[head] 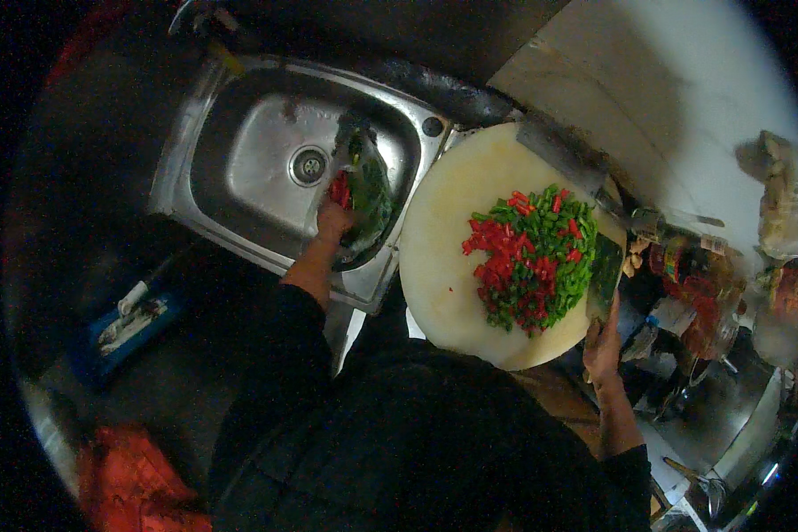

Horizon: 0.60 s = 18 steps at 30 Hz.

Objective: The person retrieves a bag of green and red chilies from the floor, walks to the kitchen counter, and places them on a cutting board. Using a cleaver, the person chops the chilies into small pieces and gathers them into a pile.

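Note:
Inside the steel sink [266, 149], my left hand [336, 223] grips what look like red chili peppers [340, 189]; its fingertips are hard to make out. A clear plastic bag [371, 199] with dark green peppers in it lies against that hand. My right hand [602, 349] holds a cleaver [606, 276] by its handle, the broad blade along the right side of a round cutting board [439, 266]. Chopped green peppers [575, 289] and chopped red peppers [502, 249] are heaped on the board beside the blade.
A flat grey metal piece [562, 153] lies at the board's back edge. Bagged goods and jars [695, 292] crowd the right side. A whisk [711, 492] lies lower right. On the left are a blue tray [116, 342] and a red cloth or bag [133, 479].

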### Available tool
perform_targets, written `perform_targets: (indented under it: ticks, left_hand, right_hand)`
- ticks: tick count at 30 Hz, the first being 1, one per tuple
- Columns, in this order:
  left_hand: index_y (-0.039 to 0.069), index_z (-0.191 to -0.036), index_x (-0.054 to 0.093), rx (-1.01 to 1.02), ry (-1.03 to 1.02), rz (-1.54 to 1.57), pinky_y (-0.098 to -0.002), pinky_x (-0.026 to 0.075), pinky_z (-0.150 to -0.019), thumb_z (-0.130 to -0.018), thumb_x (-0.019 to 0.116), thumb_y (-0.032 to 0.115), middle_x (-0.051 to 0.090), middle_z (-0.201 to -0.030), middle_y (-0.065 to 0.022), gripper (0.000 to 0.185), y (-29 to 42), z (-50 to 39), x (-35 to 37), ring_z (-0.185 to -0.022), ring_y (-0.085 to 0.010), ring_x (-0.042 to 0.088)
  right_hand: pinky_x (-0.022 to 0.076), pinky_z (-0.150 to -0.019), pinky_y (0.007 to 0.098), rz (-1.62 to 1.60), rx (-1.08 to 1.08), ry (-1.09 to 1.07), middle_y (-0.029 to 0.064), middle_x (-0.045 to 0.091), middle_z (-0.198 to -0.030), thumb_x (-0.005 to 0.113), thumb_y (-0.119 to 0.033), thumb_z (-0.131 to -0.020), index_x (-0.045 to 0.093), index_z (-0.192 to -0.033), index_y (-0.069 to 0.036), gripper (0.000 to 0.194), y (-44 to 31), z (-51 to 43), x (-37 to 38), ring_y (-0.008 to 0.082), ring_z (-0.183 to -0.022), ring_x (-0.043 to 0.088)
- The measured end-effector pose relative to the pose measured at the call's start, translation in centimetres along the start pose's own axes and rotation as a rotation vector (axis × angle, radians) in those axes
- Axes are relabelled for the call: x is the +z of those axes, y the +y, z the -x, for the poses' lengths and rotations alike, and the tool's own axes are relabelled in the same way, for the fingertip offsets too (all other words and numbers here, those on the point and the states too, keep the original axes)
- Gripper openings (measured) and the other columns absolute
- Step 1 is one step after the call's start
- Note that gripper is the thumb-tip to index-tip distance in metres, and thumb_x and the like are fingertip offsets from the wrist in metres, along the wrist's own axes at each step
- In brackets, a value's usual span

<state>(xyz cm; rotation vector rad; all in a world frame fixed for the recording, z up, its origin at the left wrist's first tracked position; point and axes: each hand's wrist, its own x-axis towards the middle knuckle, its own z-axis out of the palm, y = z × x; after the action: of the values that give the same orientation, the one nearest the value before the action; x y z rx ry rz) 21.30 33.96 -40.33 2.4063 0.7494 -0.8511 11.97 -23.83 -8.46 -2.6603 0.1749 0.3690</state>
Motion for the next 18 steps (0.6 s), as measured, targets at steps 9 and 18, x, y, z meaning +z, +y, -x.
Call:
perform_targets:
  ticks: [9,18]
  left_hand:
    - [0.009,-0.158,0.024,0.320,0.242,0.271,-0.0410,0.035,-0.116,-0.088,0.068,0.035,0.028,-0.163,-0.0145,0.086,-0.9,-1.3,3.2,-0.145,-0.0345,0.035]
    - [0.009,-0.158,0.023,0.239,0.088,0.121,-0.0432,0.036,-0.115,-0.086,0.071,0.030,0.042,-0.153,-0.0194,0.089,0.1,-0.6,1.4,-0.141,-0.0352,0.041]
  right_hand:
    - [0.0452,-0.056,0.0409,0.022,-0.010,-0.057,0.0165,0.064,-0.077,0.045,-0.009,-0.102,0.011,-0.161,-0.013,0.068,0.1,0.2,-0.5,0.0282,-0.059,0.059]
    - [0.0451,-0.056,0.0415,-0.005,0.075,-0.065,0.0195,0.065,-0.076,0.044,-0.009,-0.103,0.010,-0.161,-0.016,0.067,-1.4,0.2,-0.8,0.0313,-0.060,0.063]
